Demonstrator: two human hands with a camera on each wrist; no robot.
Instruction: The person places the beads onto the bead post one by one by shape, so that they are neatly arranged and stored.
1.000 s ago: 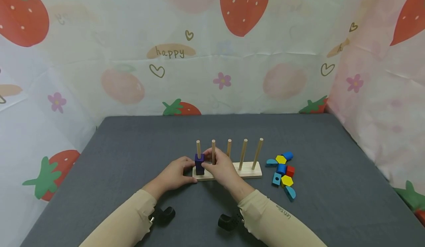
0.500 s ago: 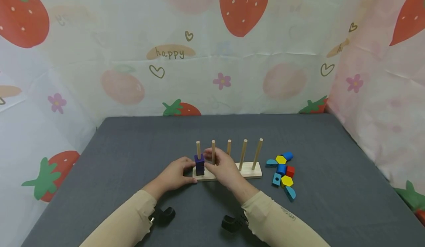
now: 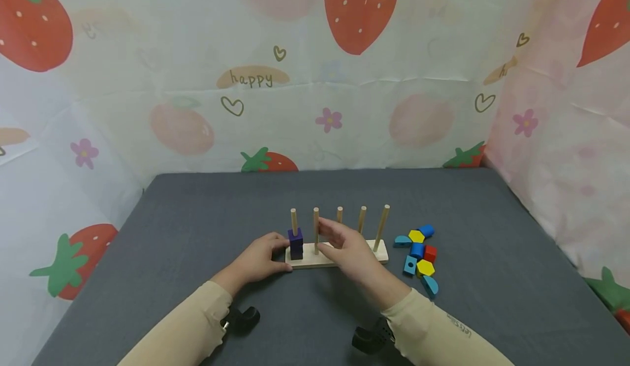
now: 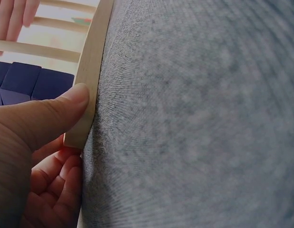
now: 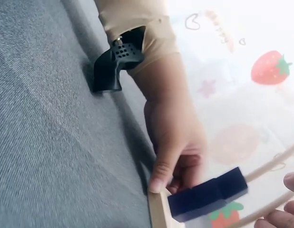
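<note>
A pale wooden peg board with several upright pegs stands mid-table. Dark purple blocks are stacked on its leftmost peg; in the right wrist view the purple stack has the peg poking out of its top. My left hand grips the board's left end. The left wrist view has the thumb of that left hand on the front edge, other fingers curled at the end. My right hand hovers by the second and third pegs, fingers loosely extended and holding nothing; fingertips of the right hand show in the right wrist view.
To the right of the board lies a loose group of blocks: yellow hexagons, a red block, blue cylinders, light blue half-rounds and a light blue square block. A grey cloth covers the table.
My right hand has let go of the top purple block and moved right, away from the stack. The left hand stays on the board's end.
</note>
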